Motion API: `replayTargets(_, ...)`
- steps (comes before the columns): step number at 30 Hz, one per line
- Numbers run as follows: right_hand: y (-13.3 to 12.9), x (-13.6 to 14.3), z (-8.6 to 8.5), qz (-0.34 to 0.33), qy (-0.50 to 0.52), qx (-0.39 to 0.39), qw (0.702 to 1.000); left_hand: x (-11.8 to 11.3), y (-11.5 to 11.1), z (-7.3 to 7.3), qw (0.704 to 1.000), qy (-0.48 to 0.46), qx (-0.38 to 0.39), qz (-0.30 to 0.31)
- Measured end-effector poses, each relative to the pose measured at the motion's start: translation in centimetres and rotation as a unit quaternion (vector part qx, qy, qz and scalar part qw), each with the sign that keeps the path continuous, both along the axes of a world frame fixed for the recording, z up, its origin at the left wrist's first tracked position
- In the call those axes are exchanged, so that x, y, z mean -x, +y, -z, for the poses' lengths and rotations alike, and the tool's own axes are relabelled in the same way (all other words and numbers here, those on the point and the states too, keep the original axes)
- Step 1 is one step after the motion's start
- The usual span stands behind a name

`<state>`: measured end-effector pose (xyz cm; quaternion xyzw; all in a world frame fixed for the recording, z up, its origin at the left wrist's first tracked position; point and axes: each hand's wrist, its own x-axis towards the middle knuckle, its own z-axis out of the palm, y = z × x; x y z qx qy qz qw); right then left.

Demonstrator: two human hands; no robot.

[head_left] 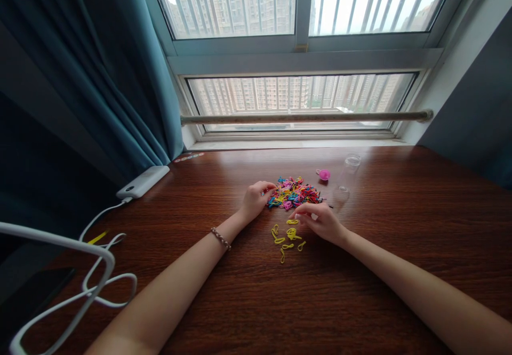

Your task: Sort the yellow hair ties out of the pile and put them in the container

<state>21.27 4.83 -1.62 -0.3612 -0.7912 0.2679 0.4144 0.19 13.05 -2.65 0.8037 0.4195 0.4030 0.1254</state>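
the coloured bands (295, 192) lie heaped on the table (380, 275) by the left hand (255, 199), loose yellow bands (292, 233) by the right hand (320, 219), either grip's hold impossible to tell, a clear jar (349, 172) and pink piece (324, 175) beyond, white cable (52, 238) far left.

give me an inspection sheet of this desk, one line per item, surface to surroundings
surface: brown wood-grain table, glossy
work things: multicoloured heap of small bands; separate yellow bands nearer the person; pink lid-like piece and clear jar beyond
clutter: white device at the table's far left; dark flat object at the near left
hands: left hand at the heap's left edge; right hand beside a yellow band; grip unclear on both
cables: white cable looping at left; another end plugged into the device
surroundings: blue curtain left; window ahead, with a rail across its lower part
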Motion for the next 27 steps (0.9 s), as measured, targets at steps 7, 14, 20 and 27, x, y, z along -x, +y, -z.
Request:
replayTargets(7, 0.8, -0.5, 0.0, 0.068, 0.135, 0.054, 0.987, -0.3, -0.6, -0.8, 0.999, -0.011, 0.008, 0.052)
replayTargets(14, 2.4, -2.3, 0.7, 0.280, 0.079, -0.033, 0.956, -0.8, -2.1, -1.7, 0.989, 0.010, 0.039, 0.142)
replayTargets(20, 3.5, -3.2, 1.5, 0.317, 0.035, -0.051, 0.947, -1.9, -4.0, -2.2, 0.962, 0.054, 0.079, 0.256)
replayTargets(27, 2.7, -2.4, 1.5, 0.264, -0.084, -0.105, 0.955, -2.0, -4.3, -2.2, 0.958, 0.066, 0.102, 0.259)
